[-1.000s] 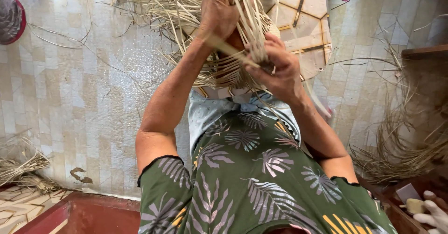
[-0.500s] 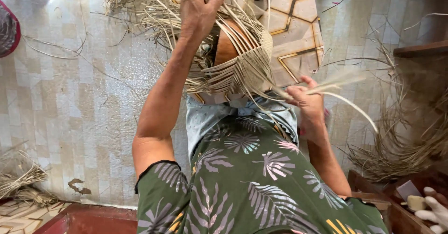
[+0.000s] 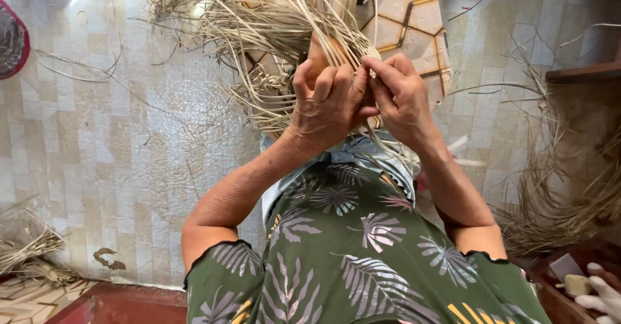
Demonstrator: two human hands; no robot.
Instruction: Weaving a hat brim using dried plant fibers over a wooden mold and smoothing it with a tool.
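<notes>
A half-woven piece of pale straw strips rests on my lap, with many loose strands fanning out up and to the left. My left hand is closed around the woven part near its right edge, fingers curled over the strands. Right beside it, my right hand pinches a thin straw strand at the same spot. The two hands touch each other. The weave under my hands is mostly hidden.
Loose straw lies scattered on the tiled floor. A big tangle of dry straw piles at the right, a smaller bundle at the lower left. A dark wooden ledge sits at the right edge.
My left hand has come down from the top of the weave and my right hand has moved in from the right. Both now meet on the woven edge.
</notes>
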